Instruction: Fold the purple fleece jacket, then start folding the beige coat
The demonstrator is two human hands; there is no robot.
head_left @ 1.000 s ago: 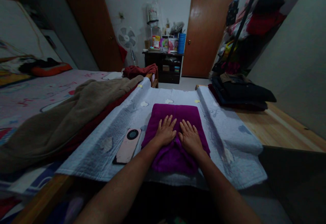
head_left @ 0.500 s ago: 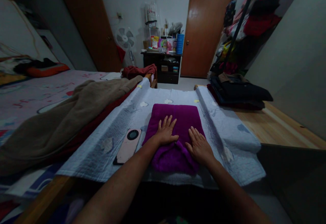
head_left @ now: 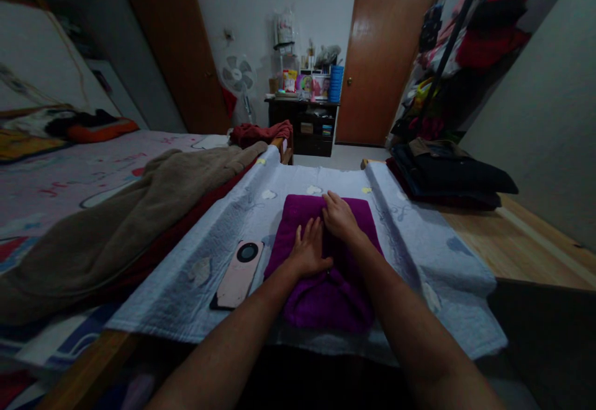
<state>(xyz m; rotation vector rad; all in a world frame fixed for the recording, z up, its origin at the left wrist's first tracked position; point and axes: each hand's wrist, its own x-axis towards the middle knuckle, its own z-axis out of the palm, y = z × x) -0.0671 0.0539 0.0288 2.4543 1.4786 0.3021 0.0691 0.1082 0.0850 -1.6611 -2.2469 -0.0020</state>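
Note:
A folded purple garment (head_left: 300, 208), seemingly fleece with a zip, lies on a pale blue patterned cloth. My left hand (head_left: 310, 251) rests flat on its middle, fingers spread and thumb pointing right near the small dark zip pull. Further up the garment, my right hand (head_left: 339, 216) touches the cloth near the centre line; its fingers are close together and slightly bent, not gripping anything visible. A pink phone (head_left: 239, 276) with a round dark camera ring lies left of the garment, apart from both hands.
The pale blue cloth (head_left: 218, 230) drapes over raised edges on both sides. A brown blanket (head_left: 139, 205) lies on the bed at left. Folded dark clothes (head_left: 447, 171) are stacked on a wooden board (head_left: 521, 236) at right. A fan (head_left: 239, 74) and a dark cabinet (head_left: 279, 112) stand behind.
My right hand has moved up and left, from the garment's right side to its upper middle. My left hand stays on the garment. The view has shifted slightly.

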